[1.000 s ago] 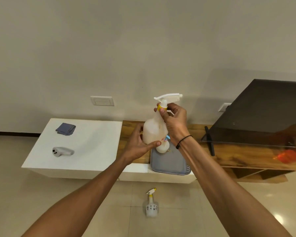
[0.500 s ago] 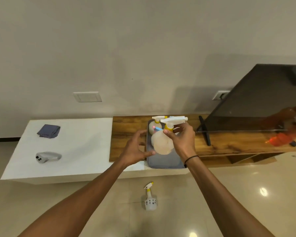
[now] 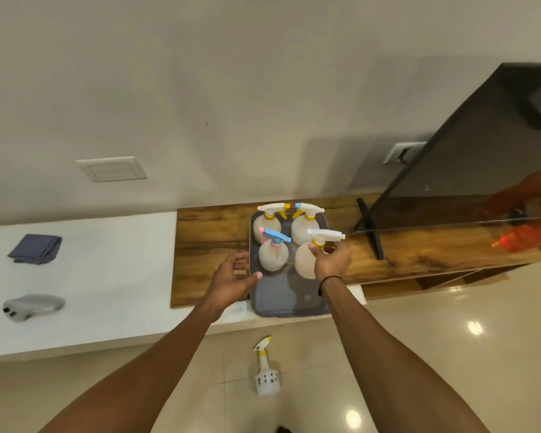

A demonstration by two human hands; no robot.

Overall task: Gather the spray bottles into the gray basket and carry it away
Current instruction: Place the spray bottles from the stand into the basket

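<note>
The gray basket [image 3: 281,300] rests on the wooden shelf, holding several white spray bottles. Two stand at the back [image 3: 264,226] [image 3: 305,226], and one with a blue trigger [image 3: 274,254] stands at the front left. My right hand [image 3: 331,260] grips the neck of the front-right spray bottle [image 3: 305,264], which stands in the basket. My left hand [image 3: 235,276] rests on the basket's left rim, thumb over the edge. Another small spray bottle [image 3: 266,375] stands on the floor below.
A television [image 3: 469,170] on a black stand occupies the right of the wooden shelf [image 3: 210,245]. The white counter [image 3: 91,276] at left carries a folded blue cloth [image 3: 36,253] and a gray controller [image 3: 33,306]. Glossy tiled floor lies below.
My right hand has lowered the spray bottle from mid-air into the basket's front-right spot. My left hand moved from the bottle's body to the basket's left rim.
</note>
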